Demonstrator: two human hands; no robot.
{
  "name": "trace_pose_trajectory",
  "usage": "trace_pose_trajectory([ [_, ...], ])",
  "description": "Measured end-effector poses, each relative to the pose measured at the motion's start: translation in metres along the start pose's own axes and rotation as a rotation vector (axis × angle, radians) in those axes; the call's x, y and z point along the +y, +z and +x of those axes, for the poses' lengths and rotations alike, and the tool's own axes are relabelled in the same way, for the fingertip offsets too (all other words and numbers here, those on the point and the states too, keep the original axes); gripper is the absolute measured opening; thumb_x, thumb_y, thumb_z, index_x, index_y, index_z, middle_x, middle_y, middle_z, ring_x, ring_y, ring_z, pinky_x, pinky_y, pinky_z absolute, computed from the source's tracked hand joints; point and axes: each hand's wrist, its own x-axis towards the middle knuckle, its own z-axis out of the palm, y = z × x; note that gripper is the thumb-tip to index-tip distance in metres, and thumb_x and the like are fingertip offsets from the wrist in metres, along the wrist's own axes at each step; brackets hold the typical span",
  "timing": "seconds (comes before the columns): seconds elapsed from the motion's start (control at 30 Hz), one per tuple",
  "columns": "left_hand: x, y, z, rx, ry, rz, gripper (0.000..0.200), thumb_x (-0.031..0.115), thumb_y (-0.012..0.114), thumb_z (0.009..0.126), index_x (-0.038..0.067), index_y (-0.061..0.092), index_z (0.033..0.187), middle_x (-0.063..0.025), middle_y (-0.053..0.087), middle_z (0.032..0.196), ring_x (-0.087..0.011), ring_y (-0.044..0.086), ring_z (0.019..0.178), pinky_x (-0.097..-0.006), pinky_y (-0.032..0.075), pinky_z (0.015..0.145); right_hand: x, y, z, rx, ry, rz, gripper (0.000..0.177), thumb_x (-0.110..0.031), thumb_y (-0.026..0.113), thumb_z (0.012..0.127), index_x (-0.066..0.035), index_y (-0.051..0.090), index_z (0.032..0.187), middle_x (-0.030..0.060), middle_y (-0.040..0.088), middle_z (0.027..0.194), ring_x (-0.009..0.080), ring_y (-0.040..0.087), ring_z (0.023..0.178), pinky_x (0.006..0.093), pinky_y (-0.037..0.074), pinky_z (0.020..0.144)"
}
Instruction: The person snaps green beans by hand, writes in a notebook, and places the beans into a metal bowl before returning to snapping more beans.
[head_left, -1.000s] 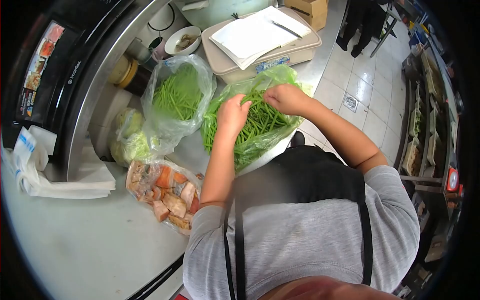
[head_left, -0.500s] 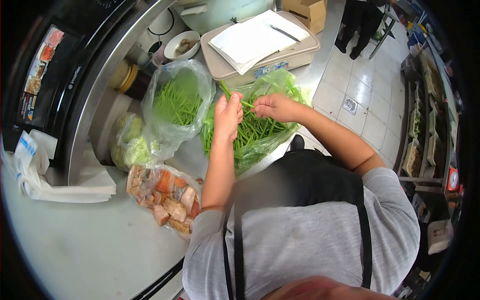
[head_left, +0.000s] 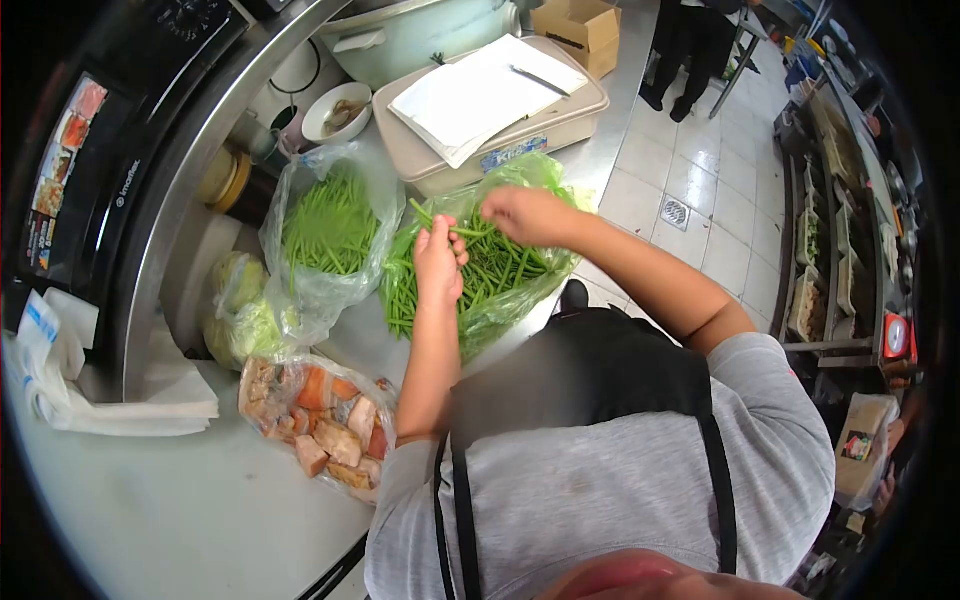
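Observation:
My left hand (head_left: 440, 262) is closed around green beans (head_left: 421, 213), whose ends stick out above the thumb and towards the right. Close by on that right side, my right hand (head_left: 530, 215) has its fingers curled together, slightly blurred; whether anything small is pinched in them is hidden. Both hands are over an open clear bag (head_left: 478, 345) filled with green beans (head_left: 490, 275). To the left stands a second open plastic bag (head_left: 385, 250) with more green beans (head_left: 325, 235) inside.
Bagged meat chunks (head_left: 340, 440) and a bagged cabbage (head_left: 240, 320) lie on the left counter. Behind are a lidded box (head_left: 430, 178) with papers (head_left: 485, 95) and a pen, a white bowl (head_left: 335, 112) and a carton (head_left: 590, 40). Another person's legs (head_left: 690, 60) show farther off.
My right hand has drawn up and slightly away from the beans in my left hand, which stays closed on them. The whole view has shifted a little.

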Motion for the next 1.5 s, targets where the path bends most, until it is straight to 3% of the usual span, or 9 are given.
trace_pose_trajectory([
  [0.17,-0.01,-0.011,0.003,-0.1,0.019,0.331,0.022,0.027,0.048,0.084,0.007,0.049,0.074,-0.0028,0.052,0.067,-0.0109,0.051,0.058,-0.0237,0.035,0.047,0.018,0.041,-0.022,-0.403,0.089,-0.637,0.019,-0.018,0.049,0.073,-0.014,0.06,0.089,0.0087,0.055,0.094,0.0247,0.056,0.087,0.0376,0.045,0.07],
  [0.33,-0.033,-0.011,0.0,-0.211,0.207,0.824,0.021,0.019,0.06,0.075,0.0,0.056,0.082,-0.0067,0.058,0.069,-0.019,0.055,0.062,-0.0297,0.043,0.06,0.009,0.029,-0.021,-0.504,0.111,-0.639,0.021,-0.018,0.048,0.073,-0.009,0.06,0.088,0.0104,0.058,0.094,0.0242,0.058,0.087,0.0372,0.045,0.073],
  [0.43,-0.034,-0.011,0.002,-0.268,0.23,1.065,0.018,0.012,0.06,0.075,-0.002,0.056,0.085,-0.0072,0.06,0.075,-0.0127,0.054,0.068,-0.0268,0.042,0.063,0.017,0.033,-0.024,-0.383,0.075,-0.59,0.02,-0.017,0.048,0.073,-0.008,0.06,0.087,0.0093,0.059,0.091,0.0239,0.058,0.086,0.0377,0.045,0.072],
  [0.73,-0.032,-0.01,-0.011,-0.366,0.274,1.416,0.035,0.024,0.063,0.069,-0.005,0.055,0.086,-0.0235,0.057,0.082,-0.0372,0.054,0.079,-0.039,0.043,0.069,0.02,0.036,-0.026,-0.331,0.082,-0.428,0.015,-0.016,0.051,0.072,-0.008,0.057,0.083,0.0102,0.059,0.084,0.0264,0.058,0.079,0.0383,0.045,0.066],
  [0.9,-0.022,-0.009,-0.007,-0.338,0.325,1.01,0.03,0.02,0.058,0.075,-0.005,0.054,0.091,-0.02,0.059,0.083,-0.0286,0.057,0.075,-0.033,0.043,0.068,0.029,0.026,-0.019,-0.05,0.035,0.218,0.017,-0.023,0.049,0.081,-0.006,0.053,0.078,0.0093,0.057,0.071,0.0231,0.055,0.064,0.0348,0.044,0.059],
  [0.97,-0.012,-0.008,-0.003,-0.214,0.311,0.742,0.029,0.019,0.056,0.076,-0.004,0.055,0.094,-0.0139,0.061,0.085,-0.0203,0.057,0.077,-0.0317,0.042,0.073,0.019,0.011,-0.014,-0.004,0.283,0.783,0.024,-0.028,0.048,0.084,-0.005,0.053,0.08,0.0043,0.055,0.068,0.0152,0.052,0.062,0.0281,0.043,0.059],
  [1.1,0.018,-0.009,-0.006,-0.134,0.169,0.279,0.017,0.018,0.051,0.083,0.002,0.052,0.09,-0.0007,0.048,0.061,-0.007,0.042,0.05,-0.0211,0.034,0.044,0.023,0.008,-0.012,-0.2,0.223,0.55,0.025,-0.027,0.047,0.085,-0.004,0.053,0.091,0.0014,0.055,0.073,0.0098,0.051,0.065,0.0242,0.043,0.061],
  [1.2,0.031,-0.002,-0.009,-0.084,0.243,0.13,0.013,0.018,0.048,0.085,0.006,0.049,0.086,0.0037,0.037,0.056,-0.0026,0.032,0.045,-0.0174,0.024,0.038,0.015,0.021,-0.018,-0.367,0.262,0.598,0.026,-0.025,0.046,0.085,-0.003,0.053,0.097,0.0017,0.056,0.08,0.0095,0.05,0.067,0.0238,0.043,0.063],
  [1.5,0.032,0.0,-0.008,-0.065,0.371,-0.093,0.017,0.022,0.048,0.086,0.005,0.045,0.09,0.0014,0.039,0.061,-0.0073,0.038,0.05,-0.0207,0.031,0.042,-0.003,0.037,-0.015,-0.157,0.256,0.69,0.02,-0.019,0.047,0.084,-0.001,0.056,0.081,0.0029,0.057,0.067,0.0109,0.052,0.058,0.0244,0.044,0.057],
])
